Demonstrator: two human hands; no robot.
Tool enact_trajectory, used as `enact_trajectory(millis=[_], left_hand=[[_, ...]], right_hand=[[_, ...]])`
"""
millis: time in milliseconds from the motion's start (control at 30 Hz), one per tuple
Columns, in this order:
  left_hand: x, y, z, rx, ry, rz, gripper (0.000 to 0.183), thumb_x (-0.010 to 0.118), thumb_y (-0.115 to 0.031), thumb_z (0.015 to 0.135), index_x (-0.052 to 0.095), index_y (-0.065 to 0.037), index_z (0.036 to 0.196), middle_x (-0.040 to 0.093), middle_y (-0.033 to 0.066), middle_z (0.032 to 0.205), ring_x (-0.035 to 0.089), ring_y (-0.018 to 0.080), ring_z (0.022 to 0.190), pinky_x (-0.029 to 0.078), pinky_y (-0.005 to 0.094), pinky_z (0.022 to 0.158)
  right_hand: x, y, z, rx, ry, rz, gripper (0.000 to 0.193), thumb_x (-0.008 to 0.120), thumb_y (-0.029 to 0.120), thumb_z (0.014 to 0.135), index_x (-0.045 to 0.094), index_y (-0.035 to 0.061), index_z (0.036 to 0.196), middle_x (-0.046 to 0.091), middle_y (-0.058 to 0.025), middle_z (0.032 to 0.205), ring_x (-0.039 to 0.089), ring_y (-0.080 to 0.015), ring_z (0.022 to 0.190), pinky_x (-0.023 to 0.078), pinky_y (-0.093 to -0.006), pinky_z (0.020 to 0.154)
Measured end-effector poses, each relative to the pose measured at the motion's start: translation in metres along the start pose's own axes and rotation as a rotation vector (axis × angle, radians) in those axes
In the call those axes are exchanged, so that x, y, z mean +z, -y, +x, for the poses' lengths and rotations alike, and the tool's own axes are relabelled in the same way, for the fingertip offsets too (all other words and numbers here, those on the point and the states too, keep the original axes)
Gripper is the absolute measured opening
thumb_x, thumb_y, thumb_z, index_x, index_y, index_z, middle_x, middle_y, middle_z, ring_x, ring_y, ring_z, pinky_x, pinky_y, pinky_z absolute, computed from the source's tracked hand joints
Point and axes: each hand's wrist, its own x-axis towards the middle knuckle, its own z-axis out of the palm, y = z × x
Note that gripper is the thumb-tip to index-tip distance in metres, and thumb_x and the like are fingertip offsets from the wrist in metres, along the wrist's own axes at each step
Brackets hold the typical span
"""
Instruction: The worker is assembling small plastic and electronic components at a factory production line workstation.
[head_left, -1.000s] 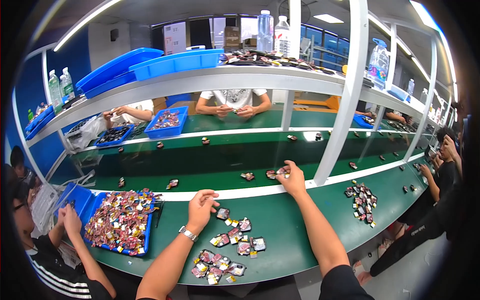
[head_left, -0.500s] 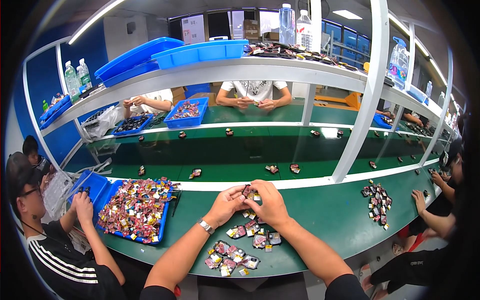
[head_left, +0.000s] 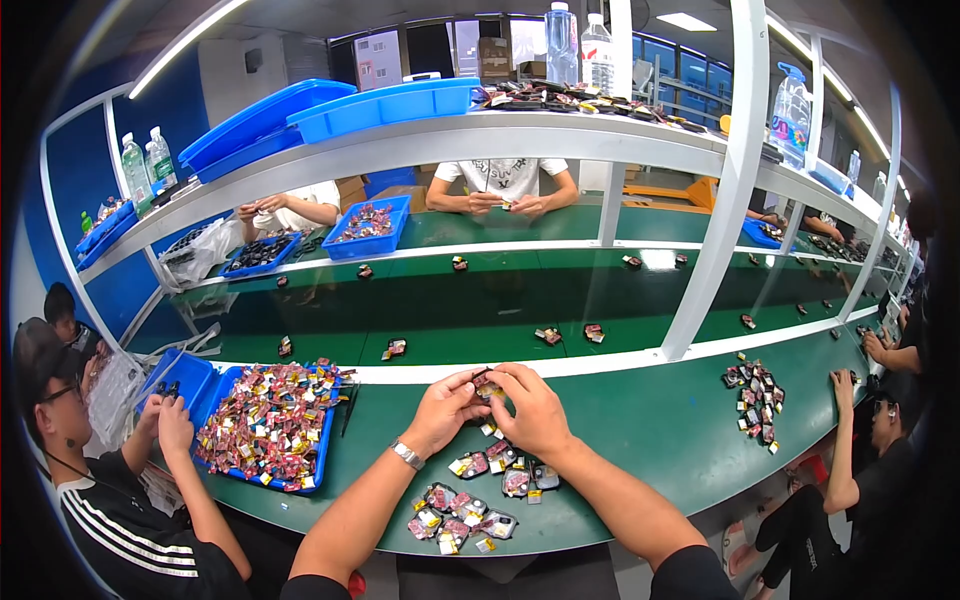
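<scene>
Both hands meet above the green table, fingers curled round one small electronic assembly [head_left: 486,381], a dark shell with a reddish circuit board, partly hidden by fingers. My left hand [head_left: 442,413], wearing a metal-band watch on the wrist, closes on its left side. My right hand [head_left: 535,412] grips it from the right, thumb and fingertips bent inward. Just below them lies a loose group of similar assemblies [head_left: 516,483], with black rims, red boards and white and yellow parts. Nearer the front edge sits another cluster [head_left: 456,517].
A blue tray [head_left: 325,440] heaped with red boards stands left, with black tweezers [head_left: 349,408] beside it. More assemblies [head_left: 757,400] lie right. Across a white rail, a green conveyor [head_left: 450,305] carries spaced pieces. A white post [head_left: 715,200] rises to a shelf. Co-workers sit on several sides.
My hands stay together on the assembly, fingers shifting slightly. The view has turned a little. At right, a co-worker's arm and body have changed position.
</scene>
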Motion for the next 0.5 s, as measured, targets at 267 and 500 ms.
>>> enact_trajectory(millis=[267,500], left_hand=[[0.009,0.000,0.002,-0.015,-0.062,0.220,0.040,0.051,-0.011,0.099,0.045,0.003,0.137,0.060,0.0138,0.123,0.066,0.0181,0.092,0.058,0.0301,0.081],[-0.013,-0.004,0.008,0.217,-0.318,0.379,0.022,0.052,-0.006,0.096,0.056,0.003,0.116,0.066,0.0159,0.110,0.066,0.0166,0.082,0.055,0.0255,0.067]], right_hand=[[0.005,-0.020,-0.002,0.406,-0.040,0.302,0.026,0.068,0.005,0.082,0.064,0.0020,0.107,0.065,-0.0130,0.099,0.066,-0.0218,0.078,0.054,-0.0320,0.072],[-0.059,-0.205,0.013,0.694,-0.350,0.020,0.024,0.068,-0.001,0.079,0.066,-0.0014,0.103,0.073,-0.0120,0.090,0.070,-0.0197,0.085,0.055,-0.0319,0.077]])
